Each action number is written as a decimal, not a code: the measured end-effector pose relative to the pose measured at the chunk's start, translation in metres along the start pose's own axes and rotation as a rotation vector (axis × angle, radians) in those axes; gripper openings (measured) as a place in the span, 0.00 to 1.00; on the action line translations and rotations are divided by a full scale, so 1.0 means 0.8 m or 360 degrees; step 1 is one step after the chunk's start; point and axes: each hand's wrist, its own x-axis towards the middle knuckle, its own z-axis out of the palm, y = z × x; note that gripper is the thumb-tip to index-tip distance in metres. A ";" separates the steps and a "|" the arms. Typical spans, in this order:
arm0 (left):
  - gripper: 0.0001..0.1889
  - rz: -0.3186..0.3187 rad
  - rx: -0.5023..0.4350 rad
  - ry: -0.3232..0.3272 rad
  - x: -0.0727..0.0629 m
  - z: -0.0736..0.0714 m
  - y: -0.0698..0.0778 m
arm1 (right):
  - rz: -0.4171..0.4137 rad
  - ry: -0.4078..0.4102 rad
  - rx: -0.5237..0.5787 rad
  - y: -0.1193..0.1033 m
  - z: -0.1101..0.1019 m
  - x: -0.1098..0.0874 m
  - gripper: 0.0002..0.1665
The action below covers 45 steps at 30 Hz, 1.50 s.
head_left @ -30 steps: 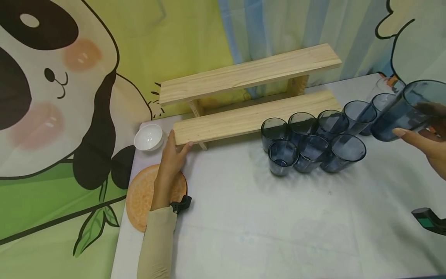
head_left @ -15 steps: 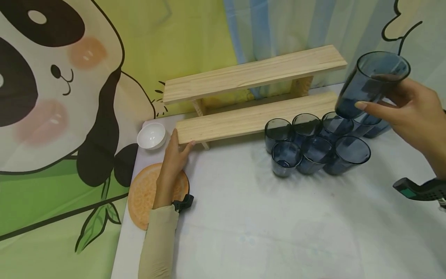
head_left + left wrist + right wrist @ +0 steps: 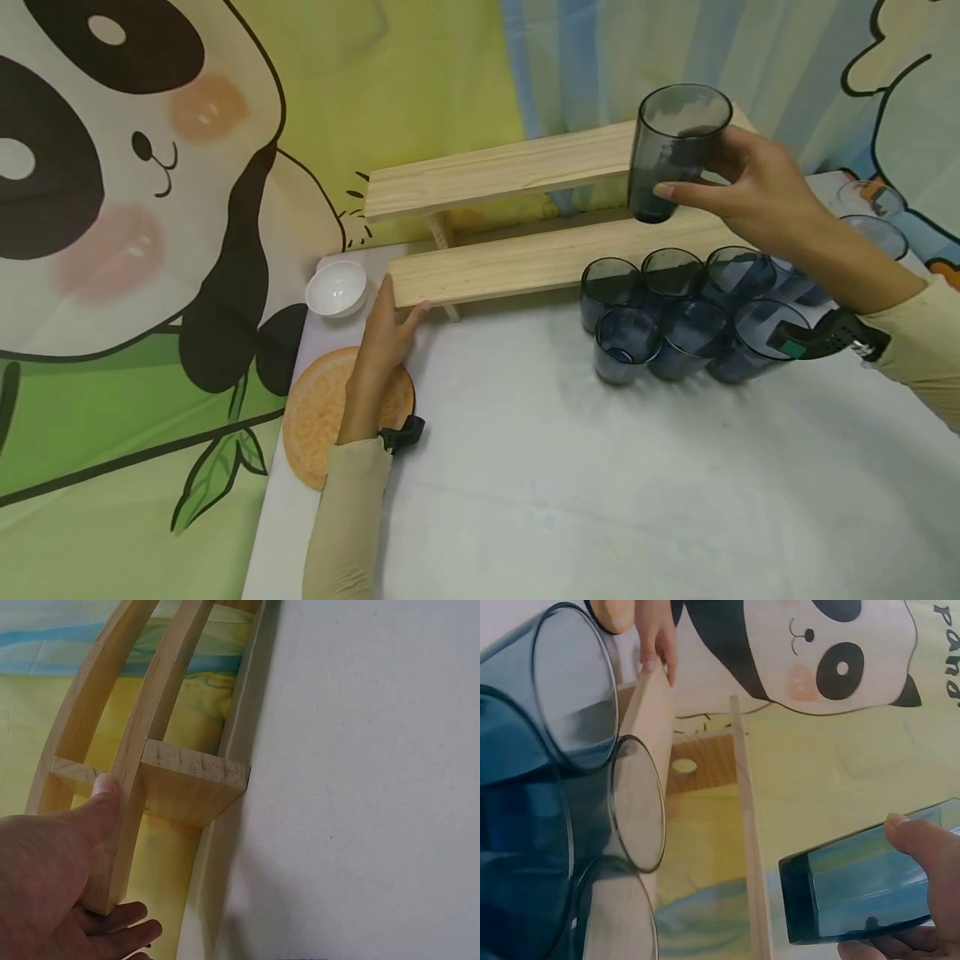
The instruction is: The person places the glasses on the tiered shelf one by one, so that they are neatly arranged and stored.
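Note:
My right hand [image 3: 772, 187] grips a tall blue-grey tinted glass [image 3: 660, 162], thumb on the near side and the other fingers around the far side. Held upright with a slight tilt, the glass overlaps the right part of the upper board in the head view. The two-tier wooden shelf [image 3: 495, 267] stands along the back of the table. At its lower board's left end, my left hand [image 3: 384, 333] holds on; in the left wrist view the thumb presses the board's front edge [image 3: 154, 712] and the fingers wrap below its end.
Several more tinted glasses [image 3: 628, 346] stand in close rows before the shelf's right half, partly under my right forearm. A clear glass [image 3: 862, 200] is behind them. At the left are a white bowl [image 3: 336, 289] and a round orange mat [image 3: 322, 417] beneath my left forearm.
My right hand has carried the tall glass leftward and up, from the right edge to over the shelf. The left hand keeps its hold; the head view has shifted slightly.

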 end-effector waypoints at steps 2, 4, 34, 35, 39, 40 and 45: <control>0.53 -0.0006 -0.0001 0.0002 0.000 0.001 0.000 | -0.0014 -0.0053 0.0031 -0.007 0.009 0.013 0.36; 0.54 -0.0005 -0.0008 0.0010 0.000 0.001 0.001 | -0.0013 -0.0103 0.0082 -0.014 0.020 0.027 0.38; 0.52 0.0004 -0.0024 0.0010 0.000 0.007 0.003 | -0.0208 -0.0353 0.0187 -0.117 0.181 0.167 0.45; 0.52 -0.0012 -0.0017 0.0009 0.000 0.007 0.004 | -0.0213 -0.0364 0.0208 -0.120 0.186 0.170 0.45; 0.54 -0.0047 0.0010 0.0019 0.000 0.009 0.007 | -0.0206 -0.0406 0.0293 -0.129 0.206 0.182 0.47; 0.55 -0.0051 0.0017 0.0022 0.000 0.009 0.008 | -0.0195 -0.0415 0.0314 -0.132 0.210 0.185 0.47; 0.55 -0.0066 0.0025 0.0025 0.000 0.009 0.010 | -0.0139 -0.0422 0.0374 -0.142 0.232 0.199 0.50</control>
